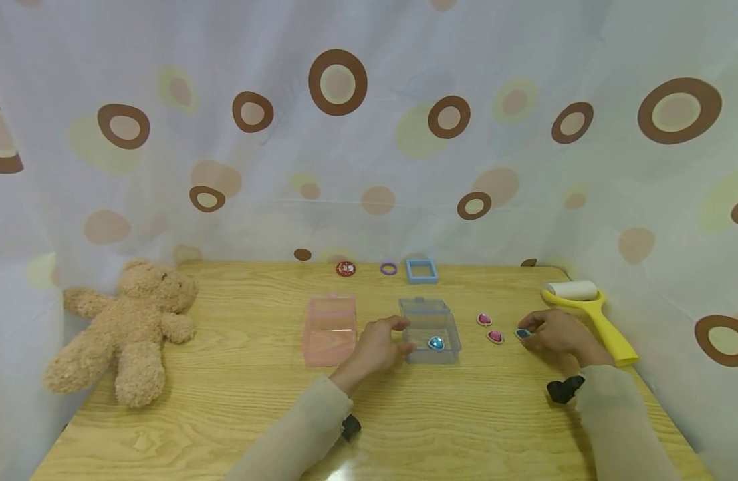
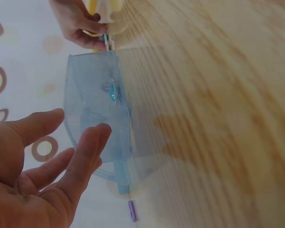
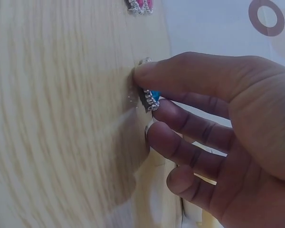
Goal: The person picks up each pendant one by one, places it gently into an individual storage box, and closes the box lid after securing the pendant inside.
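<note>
My right hand (image 1: 558, 332) pinches a blue gem with a silvery beaded edge (image 3: 152, 97) between thumb and fingers, low over the table at the right. Beside the clear blue plastic box (image 1: 432, 356), my left hand (image 1: 376, 344) has its thumb and fingers spread apart, fingertips at the box's left side. The box's lid (image 1: 425, 306) is tipped back, and a second blue gem (image 1: 436, 343) lies inside. Two pink gems (image 1: 484, 319) lie on the table between the blue box and my right hand.
An opened pink plastic box (image 1: 329, 359) stands left of the blue one. Farther back lie a red round piece (image 1: 345, 268), a purple ring (image 1: 389, 268) and a blue square frame (image 1: 422, 280). A teddy bear (image 1: 134, 321) lies left; a yellow-handled lint roller (image 1: 612, 334) lies right.
</note>
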Motion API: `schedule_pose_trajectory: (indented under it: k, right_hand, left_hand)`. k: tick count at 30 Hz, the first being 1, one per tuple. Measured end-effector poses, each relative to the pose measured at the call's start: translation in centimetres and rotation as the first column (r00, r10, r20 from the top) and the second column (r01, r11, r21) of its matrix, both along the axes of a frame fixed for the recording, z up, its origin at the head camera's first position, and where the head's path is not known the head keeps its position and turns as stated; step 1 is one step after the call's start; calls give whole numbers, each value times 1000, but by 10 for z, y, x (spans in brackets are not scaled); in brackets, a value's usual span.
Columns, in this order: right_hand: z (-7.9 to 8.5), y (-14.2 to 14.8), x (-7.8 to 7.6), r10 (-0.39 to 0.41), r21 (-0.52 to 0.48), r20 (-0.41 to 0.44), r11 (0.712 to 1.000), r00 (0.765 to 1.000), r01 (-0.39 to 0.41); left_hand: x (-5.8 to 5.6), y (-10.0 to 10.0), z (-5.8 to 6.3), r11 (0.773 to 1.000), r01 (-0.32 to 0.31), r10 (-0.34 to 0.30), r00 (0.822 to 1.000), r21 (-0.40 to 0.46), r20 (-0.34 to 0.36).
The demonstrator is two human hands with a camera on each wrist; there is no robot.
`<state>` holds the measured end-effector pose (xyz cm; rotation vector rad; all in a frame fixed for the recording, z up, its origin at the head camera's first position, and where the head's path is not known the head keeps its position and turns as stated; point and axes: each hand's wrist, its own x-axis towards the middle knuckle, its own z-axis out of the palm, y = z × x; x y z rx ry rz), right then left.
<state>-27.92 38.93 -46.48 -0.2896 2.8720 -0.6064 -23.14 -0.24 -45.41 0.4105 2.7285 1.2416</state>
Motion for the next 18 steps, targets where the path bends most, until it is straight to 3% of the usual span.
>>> schedule_pose_trajectory:
  k: [11,18]
  right_hand:
    - [1,-4,5,6,-16,-28,1000,1000,-7]
    - [11,-14,6,11,-77,-71,997,997,-16]
  left_hand:
    - [1,0,-1,1000,-6,6,1000,-7,0]
    - [1,0,0,1000,-6,6,1000,2,-1]
